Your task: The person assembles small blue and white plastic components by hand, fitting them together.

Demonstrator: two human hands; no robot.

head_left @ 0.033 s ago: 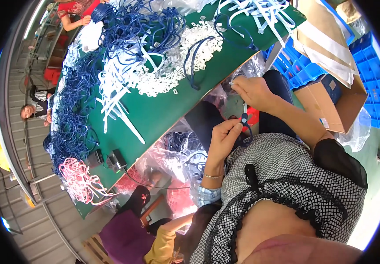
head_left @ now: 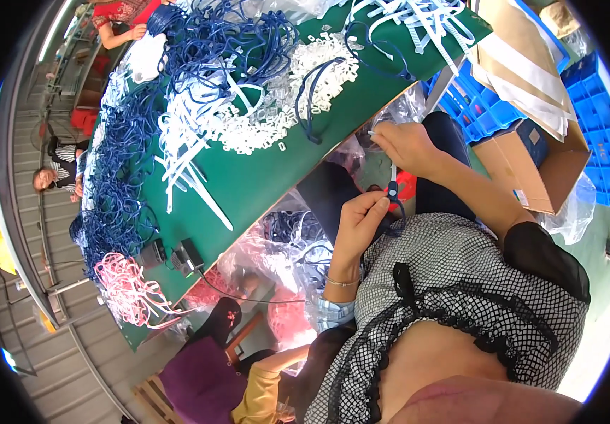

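Observation:
My left hand is closed over my lap, its thumb and finger pinching a dark blue strap. The strap's lower end loops down beside that hand, against my patterned top. A thin pale strap rises from the blue one toward my right hand. That hand is closed too, higher up and farther right, with a small whitish tip showing at its fingertips. Whether this tip belongs to the pale strap is hidden by the fingers.
A green table carries tangled dark blue straps, white straps, small clear buckles and pink straps. Blue crates and a cardboard box stand at right. A co-worker in purple sits at lower left.

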